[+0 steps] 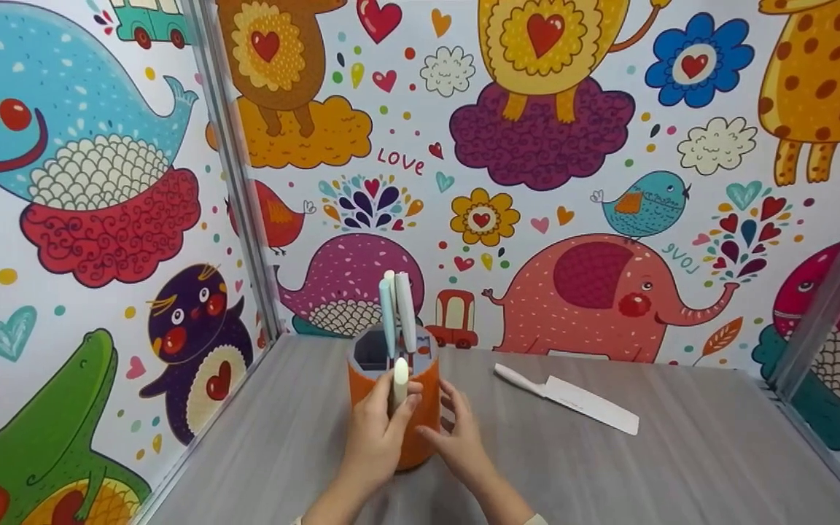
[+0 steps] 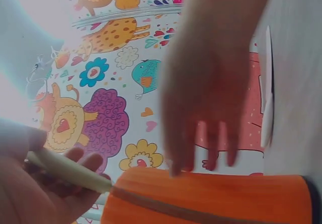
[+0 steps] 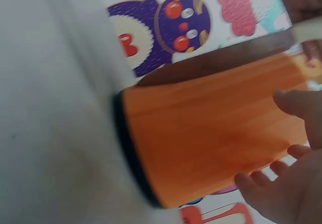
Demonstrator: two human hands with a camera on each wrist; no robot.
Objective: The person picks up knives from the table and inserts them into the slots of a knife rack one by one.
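An orange knife block (image 1: 427, 430) with a grey top stands upright on the table. My left hand (image 1: 378, 426) grips the cream handle (image 2: 70, 171) of a knife in front of the block. Its long blade (image 2: 176, 211) runs down along the block's orange side in the left wrist view, and the right wrist view shows the blade (image 3: 216, 63) beside that wall. On the block's right, my right hand (image 1: 460, 437) has its fingers spread, fingertips right by the wall, holding nothing. Several pale knife handles (image 1: 405, 313) stick up from the block's top.
A white cleaver (image 1: 588, 405) lies flat on the grey table (image 1: 537, 474) to the right of the block. Printed cartoon panels (image 1: 580, 292) enclose the table at the back and both sides, with metal posts (image 1: 245, 189) at the corners.
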